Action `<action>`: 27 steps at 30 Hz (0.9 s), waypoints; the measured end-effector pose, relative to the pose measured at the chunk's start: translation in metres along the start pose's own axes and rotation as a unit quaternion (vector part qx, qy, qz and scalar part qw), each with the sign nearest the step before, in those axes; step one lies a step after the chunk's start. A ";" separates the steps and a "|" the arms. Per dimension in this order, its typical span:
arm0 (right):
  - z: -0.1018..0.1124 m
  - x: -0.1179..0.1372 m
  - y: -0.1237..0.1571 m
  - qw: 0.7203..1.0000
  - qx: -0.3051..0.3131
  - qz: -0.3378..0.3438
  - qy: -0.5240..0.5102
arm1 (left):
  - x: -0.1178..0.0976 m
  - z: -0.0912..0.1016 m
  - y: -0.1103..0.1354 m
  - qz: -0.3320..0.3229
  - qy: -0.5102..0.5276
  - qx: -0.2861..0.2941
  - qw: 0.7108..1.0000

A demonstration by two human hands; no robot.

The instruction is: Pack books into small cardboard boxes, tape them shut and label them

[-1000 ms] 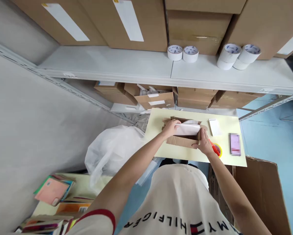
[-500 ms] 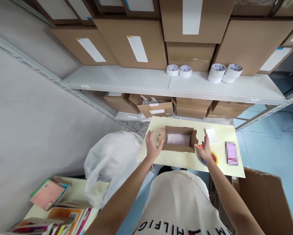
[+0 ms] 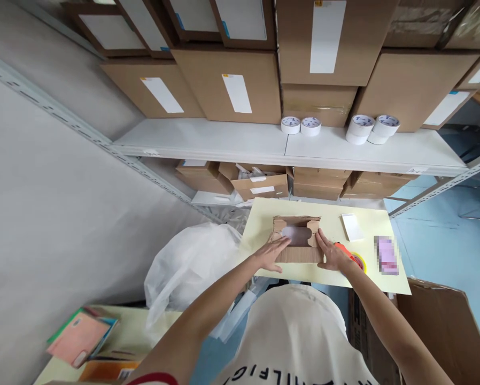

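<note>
Half a second ago I had both hands held away from the cardboard box (image 3: 300, 254), with its left end flap splayed outward; now they are on it, and the two end flaps (image 3: 314, 226) lean in over the opening. The white packet (image 3: 296, 233), which both hands were on a second ago, lies down inside. From my head view the box sits on the pale yellow table (image 3: 260, 219), between my palms. My left hand (image 3: 270, 254) is open, fingers stretched over the left end, their tips above the opening, thumb apart on the near side. My right hand (image 3: 331, 254) is open too, fingers spread along the right end; neither is closed around anything. The box is plain brown, small and oblong, with ragged edges, its top still uncovered in the middle. The orange-red tool (image 3: 341, 247) and the tape roll (image 3: 359, 261) lie just beside my right hand.
</note>
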State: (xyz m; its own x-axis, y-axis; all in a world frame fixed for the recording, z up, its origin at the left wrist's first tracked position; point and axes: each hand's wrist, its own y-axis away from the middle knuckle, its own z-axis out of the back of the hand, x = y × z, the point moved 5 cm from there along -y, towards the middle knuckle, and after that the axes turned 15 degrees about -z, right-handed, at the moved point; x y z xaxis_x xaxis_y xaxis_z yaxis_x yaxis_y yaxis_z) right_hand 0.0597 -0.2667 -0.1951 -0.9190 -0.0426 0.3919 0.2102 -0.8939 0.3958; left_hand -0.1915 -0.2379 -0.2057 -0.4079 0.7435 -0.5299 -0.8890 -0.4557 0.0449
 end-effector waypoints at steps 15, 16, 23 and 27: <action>0.003 0.008 -0.026 0.945 -0.168 -0.179 -0.215 | 0.056 0.011 0.035 0.194 0.144 -0.434 0.868; 0.005 0.008 -0.030 0.938 -0.187 -0.180 -0.230 | 0.060 0.008 0.034 0.211 0.149 -0.446 0.857; 0.013 0.023 -0.020 0.965 -0.157 -0.079 -0.196 | 0.072 -0.009 0.032 0.211 0.213 -0.429 0.852; 0.001 0.033 -0.007 0.978 -0.145 -0.096 -0.114 | 0.051 0.002 0.031 0.163 0.101 -0.385 0.903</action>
State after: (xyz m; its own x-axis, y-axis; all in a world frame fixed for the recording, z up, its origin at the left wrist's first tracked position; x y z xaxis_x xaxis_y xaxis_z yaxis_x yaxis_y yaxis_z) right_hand 0.0278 -0.2617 -0.1841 -0.8274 0.2083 0.5215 -0.0922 -0.9664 0.2398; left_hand -0.2407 -0.2131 -0.2293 -0.5057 0.4401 -0.7420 -0.2891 -0.8968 -0.3349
